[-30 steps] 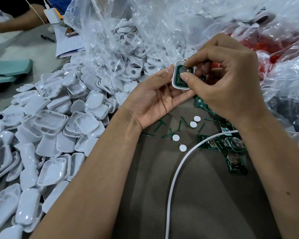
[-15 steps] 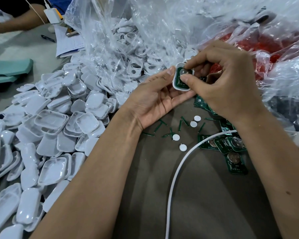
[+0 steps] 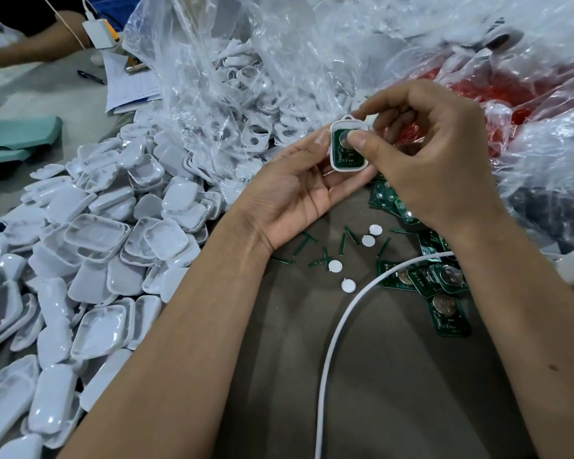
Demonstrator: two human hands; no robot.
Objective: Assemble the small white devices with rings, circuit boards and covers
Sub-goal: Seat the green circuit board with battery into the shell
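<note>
My left hand (image 3: 299, 190) cradles the small white plastic shell (image 3: 348, 148) from beneath, steadying it (open face up); right hand (image 3: 434, 167) thumb presses the green circuit board (image 3: 345, 157) in while its fingers grip the shell's top.

White shell (image 3: 335, 162) in my left hand (image 3: 299, 197), green board (image 3: 347, 157) with silver coin cell inside. White covers (image 3: 96, 233) left, green boards (image 3: 444, 293) right, red bag (image 3: 471, 91) upper right, white cable (image 3: 338, 332).
</note>
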